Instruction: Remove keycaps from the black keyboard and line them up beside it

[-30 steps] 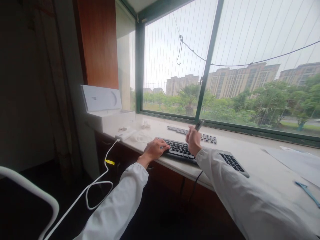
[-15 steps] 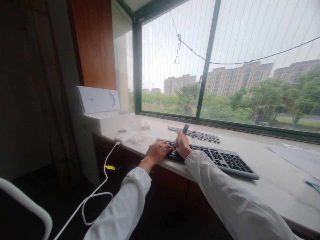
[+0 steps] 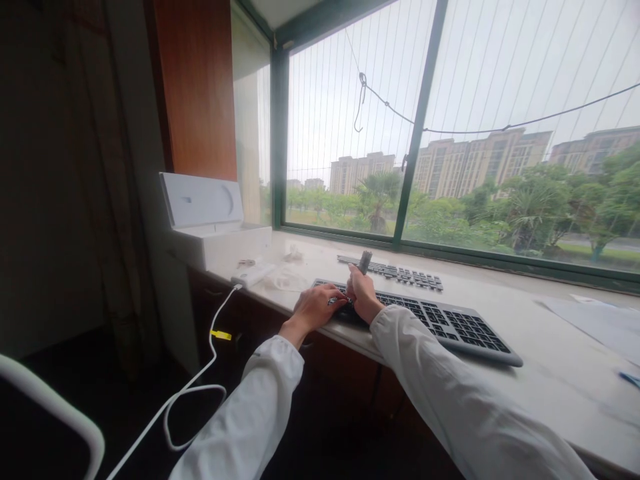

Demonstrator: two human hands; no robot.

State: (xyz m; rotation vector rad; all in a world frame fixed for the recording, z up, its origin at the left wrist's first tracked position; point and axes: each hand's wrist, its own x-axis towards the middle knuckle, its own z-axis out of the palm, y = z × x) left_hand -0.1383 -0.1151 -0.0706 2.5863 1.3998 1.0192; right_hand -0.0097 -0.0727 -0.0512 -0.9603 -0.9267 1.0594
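Observation:
A grey keyboard (image 3: 450,327) with dark keys lies on the pale window-sill counter (image 3: 550,373). My left hand (image 3: 315,305) rests on its left end, fingers curled down onto the keys. My right hand (image 3: 363,299) sits right beside it over the same end, closed around a small dark tool (image 3: 365,261) that sticks up from the fist. Behind the keyboard lie rows of loose dark keycaps (image 3: 400,272).
An open white box (image 3: 210,220) stands at the counter's left end. A white adapter (image 3: 253,273) lies near it, its white cable (image 3: 200,380) hanging down to the floor. Papers (image 3: 595,320) lie at the far right. A white chair rail (image 3: 50,407) is at lower left.
My right hand has come down and leftward with the tool, from above the keyboard's middle to its left end beside my left hand. The left hand has stayed put.

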